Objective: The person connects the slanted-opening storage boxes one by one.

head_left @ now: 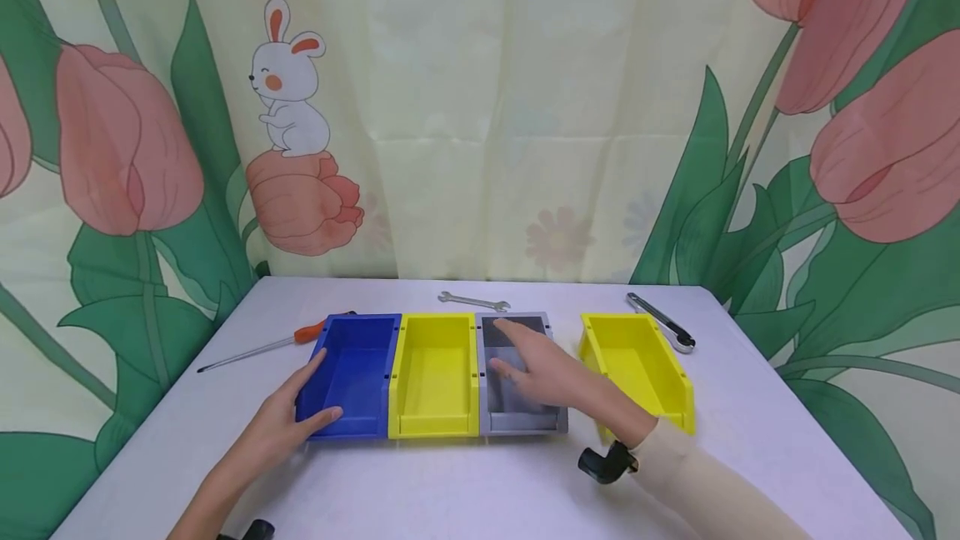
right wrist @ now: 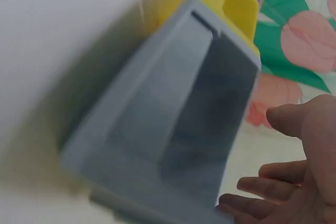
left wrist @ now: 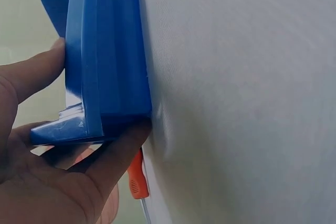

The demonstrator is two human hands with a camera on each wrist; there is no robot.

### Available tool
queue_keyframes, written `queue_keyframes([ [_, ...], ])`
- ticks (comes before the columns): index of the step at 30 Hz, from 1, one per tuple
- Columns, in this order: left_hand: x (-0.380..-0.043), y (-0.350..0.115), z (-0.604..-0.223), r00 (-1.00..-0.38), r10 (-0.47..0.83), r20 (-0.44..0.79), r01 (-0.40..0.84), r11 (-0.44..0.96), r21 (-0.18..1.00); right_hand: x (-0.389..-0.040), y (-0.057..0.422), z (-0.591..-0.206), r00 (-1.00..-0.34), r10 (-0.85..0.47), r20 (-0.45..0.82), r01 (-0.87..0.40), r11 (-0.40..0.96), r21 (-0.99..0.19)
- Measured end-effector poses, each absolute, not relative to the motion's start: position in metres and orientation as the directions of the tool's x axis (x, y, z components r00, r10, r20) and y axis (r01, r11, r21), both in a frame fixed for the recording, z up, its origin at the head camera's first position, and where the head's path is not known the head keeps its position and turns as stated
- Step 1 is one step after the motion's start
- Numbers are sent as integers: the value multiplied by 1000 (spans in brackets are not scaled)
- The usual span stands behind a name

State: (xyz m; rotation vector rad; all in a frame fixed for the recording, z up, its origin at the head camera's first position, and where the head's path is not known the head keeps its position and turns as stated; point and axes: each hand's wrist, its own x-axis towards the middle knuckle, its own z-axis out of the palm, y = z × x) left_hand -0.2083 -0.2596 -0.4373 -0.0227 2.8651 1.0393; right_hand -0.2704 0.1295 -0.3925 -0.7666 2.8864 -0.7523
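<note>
A blue bin, a yellow bin and a grey bin stand side by side, touching, in one row. My left hand grips the blue bin's left side, thumb over its front part and fingers along its outer wall. In the left wrist view, fingers of this hand wrap that wall. Over the grey bin hovers my right hand, fingers extended and holding nothing. The right wrist view has this hand beside the grey bin, thumb apart from the fingers.
A second yellow bin stands apart to the right, partly behind the right forearm. Beyond it lies a black-handled metal tool. A wrench lies behind the row, and an orange-handled screwdriver lies left of the blue bin. A printed curtain hangs behind the white table.
</note>
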Motion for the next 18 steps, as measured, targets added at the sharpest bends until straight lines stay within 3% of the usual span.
queue_keyframes([
  [9,-206,-259,-438,-997,19,-70,-31,768,640,-278,206,-370,-908,-374,189,-419,805,-420],
  [18,-207,-259,-438,-998,30,-55,-13,763,646,-276,276,-376,-964,-213,160,-259,891,-374],
])
